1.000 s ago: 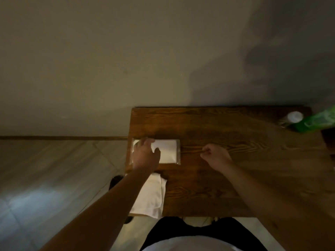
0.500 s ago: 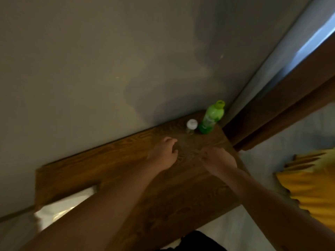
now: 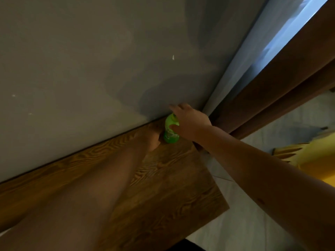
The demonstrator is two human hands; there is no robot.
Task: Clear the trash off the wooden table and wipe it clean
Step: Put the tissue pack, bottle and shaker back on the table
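The green bottle (image 3: 171, 132) stands upright at the far right corner of the wooden surface (image 3: 168, 187), close to the grey wall (image 3: 90, 60); the right hand (image 3: 190, 122) wraps it, thumb on the label, fingers over the top; the left hand (image 3: 153, 141) lies just left of the bottle, its grip not discernible; a pale curtain (image 3: 253, 57), brown drape (image 3: 282, 87) and pale floor (image 3: 244, 223) border the right side.
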